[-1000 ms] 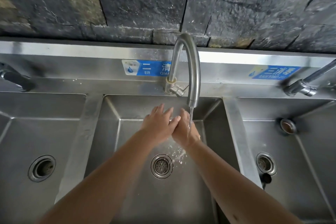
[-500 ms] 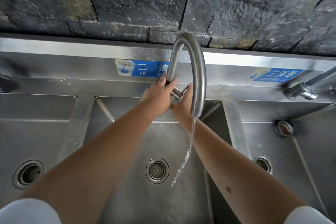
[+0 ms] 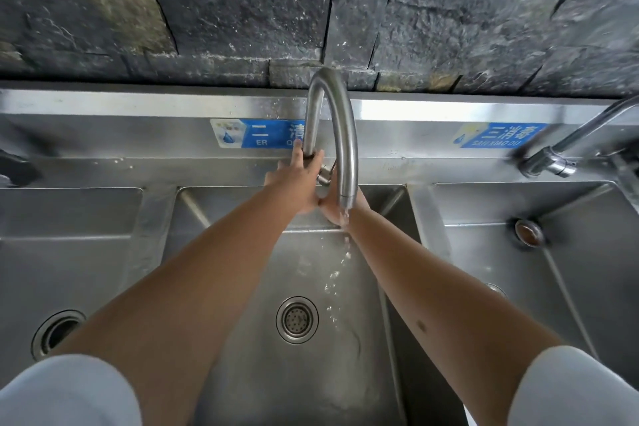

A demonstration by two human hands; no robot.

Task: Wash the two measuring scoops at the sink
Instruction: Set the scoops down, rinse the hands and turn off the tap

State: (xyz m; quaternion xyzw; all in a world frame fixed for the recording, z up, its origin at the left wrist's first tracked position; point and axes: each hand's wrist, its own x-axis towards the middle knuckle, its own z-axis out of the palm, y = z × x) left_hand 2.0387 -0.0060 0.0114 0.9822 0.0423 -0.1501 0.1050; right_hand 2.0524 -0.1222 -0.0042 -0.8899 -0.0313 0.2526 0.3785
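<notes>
No measuring scoop shows anywhere in the head view. My left hand [image 3: 296, 180] reaches to the back of the middle basin [image 3: 242, 252], with its fingers and thumb wrapped around the lower upright part of the curved steel faucet [image 3: 340, 121]. My right hand [image 3: 332, 209] sits just under the small tap handle [image 3: 325, 177] and behind the spout. The spout and my left hand hide most of it, so its grip is unclear. Only a thin, broken trickle of water [image 3: 340, 263] falls from the spout past my right wrist.
Three steel basins stand side by side, with the round drain [image 3: 297, 319] of the middle one below my arms. A second tap [image 3: 553, 162] stands over the right basin. A dark stone wall [image 3: 311, 10] rises behind the sink's steel backsplash.
Both hands moved from under the running water up to the faucet's base. The steady stream has thinned to scattered drops.
</notes>
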